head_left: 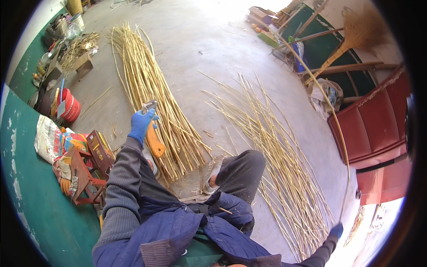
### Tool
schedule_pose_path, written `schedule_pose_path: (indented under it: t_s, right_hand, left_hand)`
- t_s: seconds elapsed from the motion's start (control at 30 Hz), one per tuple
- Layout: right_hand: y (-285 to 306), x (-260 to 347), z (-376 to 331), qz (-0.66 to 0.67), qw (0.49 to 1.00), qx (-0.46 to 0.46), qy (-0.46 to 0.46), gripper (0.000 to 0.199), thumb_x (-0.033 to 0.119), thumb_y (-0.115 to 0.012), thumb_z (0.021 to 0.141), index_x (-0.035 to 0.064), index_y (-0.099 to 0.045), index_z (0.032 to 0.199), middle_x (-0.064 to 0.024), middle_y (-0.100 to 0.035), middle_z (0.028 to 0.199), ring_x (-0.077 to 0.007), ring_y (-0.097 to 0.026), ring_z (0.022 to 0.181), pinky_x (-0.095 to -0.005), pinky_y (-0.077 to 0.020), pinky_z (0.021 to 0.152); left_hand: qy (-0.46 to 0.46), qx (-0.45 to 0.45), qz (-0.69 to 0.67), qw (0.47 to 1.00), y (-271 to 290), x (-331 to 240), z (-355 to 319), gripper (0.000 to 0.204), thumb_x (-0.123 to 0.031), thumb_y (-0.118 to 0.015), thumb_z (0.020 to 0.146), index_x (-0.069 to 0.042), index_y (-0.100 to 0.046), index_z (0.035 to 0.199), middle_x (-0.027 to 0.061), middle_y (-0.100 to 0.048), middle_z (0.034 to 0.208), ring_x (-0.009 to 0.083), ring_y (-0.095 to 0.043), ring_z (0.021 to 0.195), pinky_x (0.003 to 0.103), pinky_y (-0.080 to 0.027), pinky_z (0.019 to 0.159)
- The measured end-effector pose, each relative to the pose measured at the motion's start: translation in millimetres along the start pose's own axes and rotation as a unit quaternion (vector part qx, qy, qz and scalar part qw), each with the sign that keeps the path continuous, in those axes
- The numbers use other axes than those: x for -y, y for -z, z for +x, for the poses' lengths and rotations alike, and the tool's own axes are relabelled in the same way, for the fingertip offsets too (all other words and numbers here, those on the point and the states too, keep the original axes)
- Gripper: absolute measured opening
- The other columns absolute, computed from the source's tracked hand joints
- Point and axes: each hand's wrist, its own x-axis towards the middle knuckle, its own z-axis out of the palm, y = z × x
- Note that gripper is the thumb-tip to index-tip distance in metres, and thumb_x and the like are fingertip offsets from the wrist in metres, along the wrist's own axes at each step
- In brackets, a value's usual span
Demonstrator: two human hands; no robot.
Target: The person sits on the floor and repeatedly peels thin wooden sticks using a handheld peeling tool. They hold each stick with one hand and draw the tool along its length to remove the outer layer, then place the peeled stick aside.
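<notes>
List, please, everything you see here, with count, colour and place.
Stalk bundle: one, yellow-tan, floor left of centre
Loose stalks: uncountable, pale tan, floor right of centre
Long stalk: one, tan, right side
Tool: one, orange-handled, left of centre
Bucket: one, red, left
Stool: one, reddish brown, lower left
Box: one, brown, by the stool
Sack: one, mostly white, left
Broom: one, tan, upper right
Panels: count unclear, red, right
Wall: one, green, left
Floor: one, grey, throughout
Small clutter: uncounted, mixed, upper left, upper right
Shoes: two, pale, near the bundle
Trousers: one, dark, lower centre
Jacket: one, navy, lower edge
Left hand: one, blue-gloved, around the tool
Right hand: one, blue-gloved, at the long stalk
</notes>
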Motion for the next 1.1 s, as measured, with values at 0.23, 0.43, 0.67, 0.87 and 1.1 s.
schedule_pose_path:
  t_s: [0.23,0.43,0.67,0.87,1.1]
  right_hand:
    - [159,401,-13,0.421,0.731,0.414,0.341,0.025,0.027,-0.065,0.095,0.0049,-0.074,0.088,-0.0090,-0.073,0.076,-0.0168,-0.071,0.071,-0.0322,-0.0553,0.067]
    - [266,597,-72,0.632,0.445,0.574,0.270,0.022,0.024,-0.069,0.099,0.0013,-0.071,0.100,-0.0020,-0.071,0.081,-0.0067,-0.065,0.072,-0.0202,-0.0533,0.067]
    - [274,668,-114,0.653,0.443,0.518,0.330,0.027,0.028,-0.076,0.094,0.0028,-0.068,0.091,0.0002,-0.067,0.078,-0.0043,-0.060,0.067,-0.0196,-0.0507,0.059]
    - [269,674,-131,0.674,0.425,0.521,0.307,0.029,0.029,-0.079,0.092,0.0030,-0.068,0.088,0.0015,-0.063,0.075,-0.0033,-0.056,0.065,-0.0203,-0.0468,0.056]
    - [265,671,-161,0.656,0.485,0.511,0.271,0.027,0.026,-0.079,0.092,0.0038,-0.066,0.084,0.0026,-0.060,0.071,-0.0034,-0.054,0.064,-0.0222,-0.0464,0.055]
  left_hand:
    - [0.012,0.180,0.041,0.983,-41,-55,-89,0.053,-0.027,-0.068,0.098,0.006,-0.054,0.137,0.0133,-0.073,0.101,0.0204,-0.074,0.087,0.027,-0.060,0.058]
    - [0.003,0.351,0.114,0.929,-70,-79,-217,0.040,-0.016,-0.071,0.094,0.005,-0.062,0.127,0.0125,-0.073,0.108,0.0166,-0.072,0.085,0.027,-0.058,0.063]
    - [-0.161,0.317,0.290,0.889,-54,-68,-270,0.048,-0.038,-0.078,0.086,-0.001,-0.066,0.115,0.0218,-0.068,0.085,0.0360,-0.071,0.079,0.042,-0.055,0.070]
    - [-0.122,0.277,0.337,0.891,-50,-59,-273,0.041,-0.029,-0.077,0.085,0.000,-0.066,0.112,0.0169,-0.072,0.086,0.0246,-0.073,0.077,0.037,-0.056,0.071]
    - [-0.185,0.251,0.312,0.897,-56,-62,-268,0.043,-0.036,-0.078,0.086,0.000,-0.064,0.103,0.0228,-0.066,0.078,0.0377,-0.070,0.073,0.043,-0.054,0.064]
